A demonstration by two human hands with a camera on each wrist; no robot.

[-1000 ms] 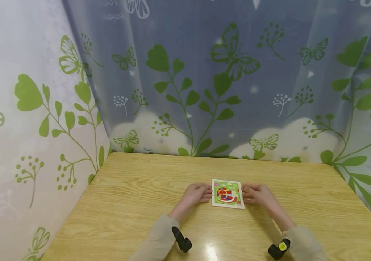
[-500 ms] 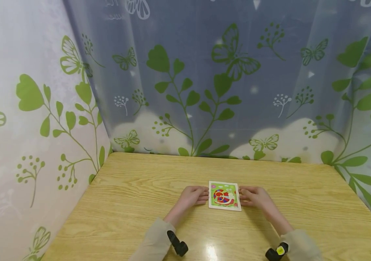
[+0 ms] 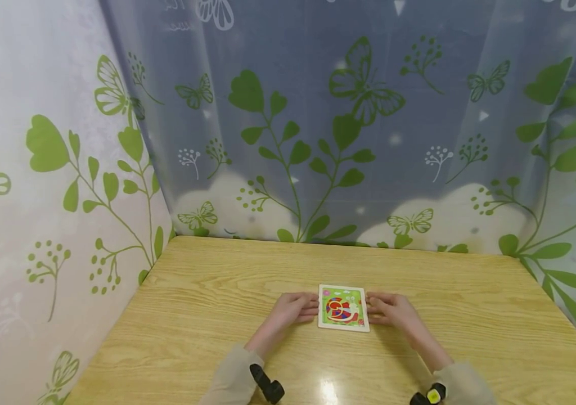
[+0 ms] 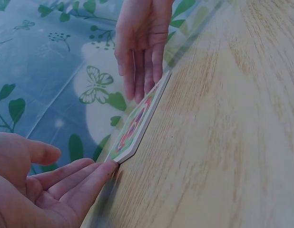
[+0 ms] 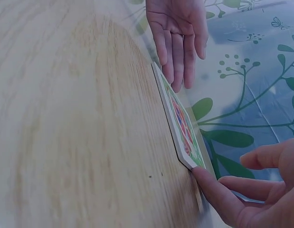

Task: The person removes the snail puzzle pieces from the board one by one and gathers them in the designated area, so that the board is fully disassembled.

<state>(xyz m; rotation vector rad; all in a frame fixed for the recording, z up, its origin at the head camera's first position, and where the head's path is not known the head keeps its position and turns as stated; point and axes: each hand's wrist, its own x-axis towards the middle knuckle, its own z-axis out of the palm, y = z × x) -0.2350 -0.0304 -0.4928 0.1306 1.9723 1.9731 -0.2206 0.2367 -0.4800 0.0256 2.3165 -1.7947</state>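
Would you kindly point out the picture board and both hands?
Picture board [image 3: 343,307], head view: centre of its picture.
Left hand [image 3: 289,309], head view: back of hand.
Right hand [image 3: 397,310], head view: back of hand.

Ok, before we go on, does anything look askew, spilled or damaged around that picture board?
Nothing stands out. The picture board looks flat on the table, between the left hand and right hand; no spill shows. Fine scratches would be too small to tell.
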